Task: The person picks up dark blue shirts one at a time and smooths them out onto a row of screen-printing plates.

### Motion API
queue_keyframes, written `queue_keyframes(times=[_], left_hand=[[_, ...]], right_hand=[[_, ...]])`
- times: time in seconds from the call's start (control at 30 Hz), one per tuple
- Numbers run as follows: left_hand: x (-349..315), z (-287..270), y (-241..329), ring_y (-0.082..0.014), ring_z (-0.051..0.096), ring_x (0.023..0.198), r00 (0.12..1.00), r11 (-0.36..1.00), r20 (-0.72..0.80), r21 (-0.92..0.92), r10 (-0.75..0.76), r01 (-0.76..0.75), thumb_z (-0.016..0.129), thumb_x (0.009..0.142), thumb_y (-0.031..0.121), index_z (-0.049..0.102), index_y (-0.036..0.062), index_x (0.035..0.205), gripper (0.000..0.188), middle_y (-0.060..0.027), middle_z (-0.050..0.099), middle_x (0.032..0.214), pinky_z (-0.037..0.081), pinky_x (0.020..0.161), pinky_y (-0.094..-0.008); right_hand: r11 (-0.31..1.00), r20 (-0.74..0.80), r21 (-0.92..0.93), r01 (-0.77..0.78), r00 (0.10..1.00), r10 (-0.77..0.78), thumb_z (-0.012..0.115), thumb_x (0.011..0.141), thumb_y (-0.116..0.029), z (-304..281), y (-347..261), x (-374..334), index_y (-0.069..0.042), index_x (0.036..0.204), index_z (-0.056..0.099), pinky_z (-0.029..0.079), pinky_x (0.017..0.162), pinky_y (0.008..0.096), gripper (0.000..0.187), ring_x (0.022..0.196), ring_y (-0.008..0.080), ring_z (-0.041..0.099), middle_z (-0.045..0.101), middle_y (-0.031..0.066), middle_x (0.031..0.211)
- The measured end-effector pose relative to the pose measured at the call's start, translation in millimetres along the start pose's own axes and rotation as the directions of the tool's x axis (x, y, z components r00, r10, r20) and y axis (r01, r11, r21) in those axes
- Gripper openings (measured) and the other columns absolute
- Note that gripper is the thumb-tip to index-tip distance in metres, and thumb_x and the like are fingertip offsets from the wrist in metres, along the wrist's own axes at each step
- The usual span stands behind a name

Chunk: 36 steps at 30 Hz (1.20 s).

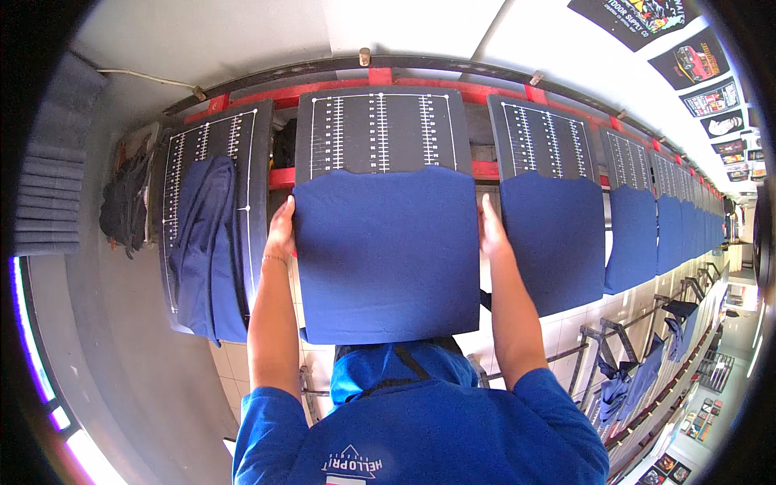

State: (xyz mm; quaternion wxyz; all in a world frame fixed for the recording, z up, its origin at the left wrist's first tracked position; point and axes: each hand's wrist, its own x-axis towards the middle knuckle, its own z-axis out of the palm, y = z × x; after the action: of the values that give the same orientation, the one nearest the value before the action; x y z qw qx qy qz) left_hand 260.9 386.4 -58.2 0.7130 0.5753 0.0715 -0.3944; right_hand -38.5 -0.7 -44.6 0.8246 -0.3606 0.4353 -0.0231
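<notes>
Head view: navy cloth (388, 250) lies over black board (408, 125) w/ white ruled marks, far end bare. L hand (281, 230) & R hand (491, 230) at its side edges, fingers extended, close together (can't tell if pinching). More boards (550, 141) run R; grey wall (129, 347) L, posters (697, 61) upper R, tiled floor (230, 364) below.
</notes>
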Motion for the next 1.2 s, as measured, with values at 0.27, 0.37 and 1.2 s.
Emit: queue_keyframes(times=[0.27,0.37,1.2], left_hand=[[31.0,-8.7,4.1,-0.0073,0.055,0.081,0.977,0.985,-0.147,0.104,0.154,-0.139,0.052,0.107,0.029,0.060,0.0114,0.094,0.024,0.0033,0.063,0.088,0.048,0.078,-0.0280],[25.1,-3.9,3.5,-0.0110,0.059,0.090,0.975,0.979,-0.131,0.126,0.177,-0.160,0.047,0.108,0.038,0.064,0.0086,0.107,0.034,-0.0006,0.067,0.100,0.049,0.087,-0.0319],[-208.9,-61.4,-139.9,-0.0197,0.064,0.109,0.975,0.988,-0.177,-0.093,-0.135,0.120,0.044,0.106,0.050,0.059,0.0049,0.133,0.055,-0.0079,0.067,0.123,0.053,0.093,-0.0360]], right_hand=[[0.995,-0.041,0.057,0.086,0.996,-0.084,0.061,0.100,-0.039,-24.8,-9.9,36.1,-0.014,0.120,0.064,0.048,0.099,0.0462,0.032,0.115,0.0203,0.062,0.067,0.0029,0.123],[0.978,-0.056,0.027,0.207,0.977,-0.205,0.053,0.103,-0.049,-31.5,4.4,42.4,-0.014,0.129,0.062,0.047,0.101,0.0468,0.045,0.121,0.0237,0.059,0.065,0.0054,0.130],[0.930,-0.142,0.364,0.047,0.990,0.005,0.063,0.099,-0.032,-133.9,192.3,-179.9,-0.004,0.145,0.047,0.043,0.111,0.0499,0.056,0.130,0.0305,0.055,0.057,0.0129,0.142]])
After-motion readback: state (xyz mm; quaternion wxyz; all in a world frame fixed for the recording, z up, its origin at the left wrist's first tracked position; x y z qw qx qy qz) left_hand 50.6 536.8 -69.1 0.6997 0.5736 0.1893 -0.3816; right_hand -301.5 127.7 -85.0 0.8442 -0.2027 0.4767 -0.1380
